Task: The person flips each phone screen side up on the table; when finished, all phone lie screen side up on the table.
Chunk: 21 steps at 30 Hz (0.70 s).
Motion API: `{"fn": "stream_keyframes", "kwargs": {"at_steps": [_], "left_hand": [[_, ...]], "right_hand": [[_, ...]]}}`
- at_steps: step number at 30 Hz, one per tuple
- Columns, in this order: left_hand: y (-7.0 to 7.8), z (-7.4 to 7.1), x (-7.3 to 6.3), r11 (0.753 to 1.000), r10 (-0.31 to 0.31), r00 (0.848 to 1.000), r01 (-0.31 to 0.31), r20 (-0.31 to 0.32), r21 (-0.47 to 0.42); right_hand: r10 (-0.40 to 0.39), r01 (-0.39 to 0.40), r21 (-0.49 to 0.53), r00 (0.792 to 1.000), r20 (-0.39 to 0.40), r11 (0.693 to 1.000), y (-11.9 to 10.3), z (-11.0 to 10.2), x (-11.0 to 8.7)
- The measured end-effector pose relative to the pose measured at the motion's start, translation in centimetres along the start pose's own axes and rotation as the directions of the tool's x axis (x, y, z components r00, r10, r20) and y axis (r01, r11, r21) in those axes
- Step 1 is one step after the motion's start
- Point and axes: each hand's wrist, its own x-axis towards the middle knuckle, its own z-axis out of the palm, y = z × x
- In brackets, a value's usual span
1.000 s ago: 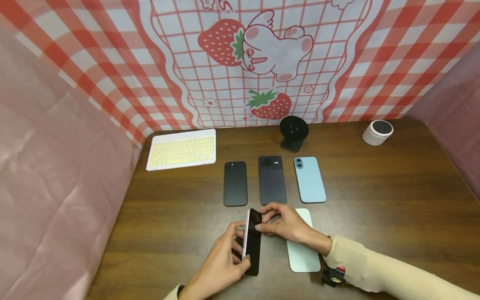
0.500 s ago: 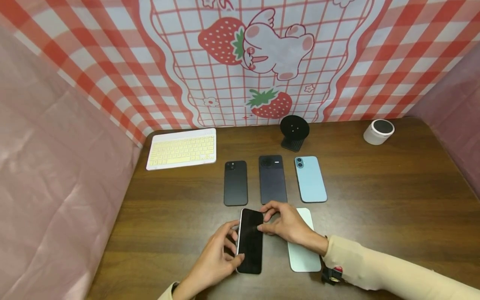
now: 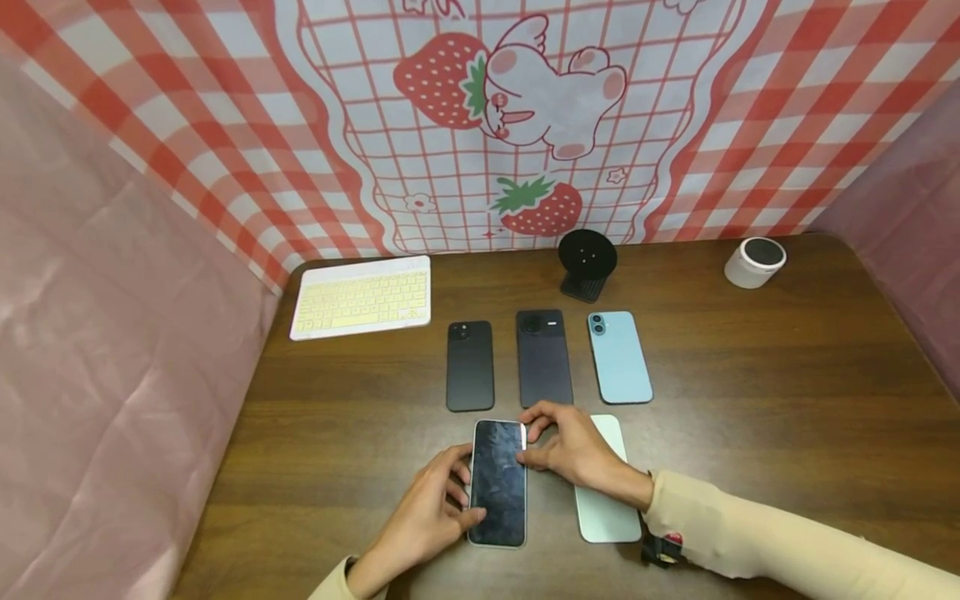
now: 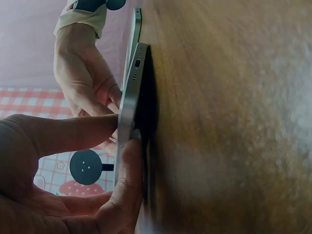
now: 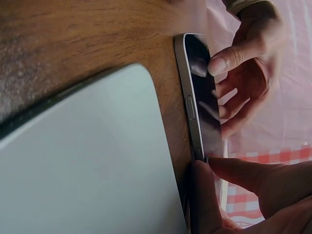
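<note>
A smartphone (image 3: 498, 492) lies screen up at the front of the table, dark glass inside a silver frame. My left hand (image 3: 429, 510) holds its left edge, thumb over the screen side and fingertips at the frame. That edge is raised off the wood, with a shadowed gap beneath it in the left wrist view. My right hand (image 3: 576, 446) pinches the upper right edge between thumb and fingers. Under my right wrist is a pale mint phone (image 3: 609, 518), back up and partly hidden; it looms large in the right wrist view.
Behind the hands lie a black phone (image 3: 470, 367), a dark blue phone (image 3: 545, 367) and a light blue phone (image 3: 624, 362), all backs up. Farther back are a keyboard (image 3: 362, 297), a black round-headed stand (image 3: 588, 255) and a white cylinder (image 3: 754, 264). A checked cloth (image 3: 450, 167) hangs behind.
The held smartphone has turned from standing steeply on its right edge to nearly flat, screen up. My left hand has moved slightly left and down with it; my right hand stays at its edge.
</note>
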Motion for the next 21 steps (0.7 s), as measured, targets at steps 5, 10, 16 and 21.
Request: {"fn": "stream_keyframes", "kwargs": {"at_steps": [5, 10, 16, 21], "left_hand": [[0.01, 0.00, 0.24, 0.998, -0.008, 1.000, 0.007, 0.006, 0.057], [0.20, 0.10, 0.39, 0.988, 0.002, 1.000, -0.001, -0.006, 0.155], [0.40, 0.36, 0.32, 0.973, -0.002, 1.000, 0.008, -0.030, 0.230], [0.60, 0.48, 0.38, 0.970, -0.005, 0.999, 0.014, -0.038, 0.242]], "right_hand": [[-0.019, 0.019, -0.027, 1.000, 0.001, 0.999, 0.02, 0.13, -0.17], [-0.015, 0.015, -0.006, 1.000, 0.007, 1.000, -0.09, 0.25, -0.27], [-0.014, 0.014, -0.031, 1.000, -0.009, 0.999, -0.16, 0.36, -0.36], [-0.024, 0.020, -0.099, 0.999, -0.042, 0.995, -0.18, 0.36, -0.33]]}}
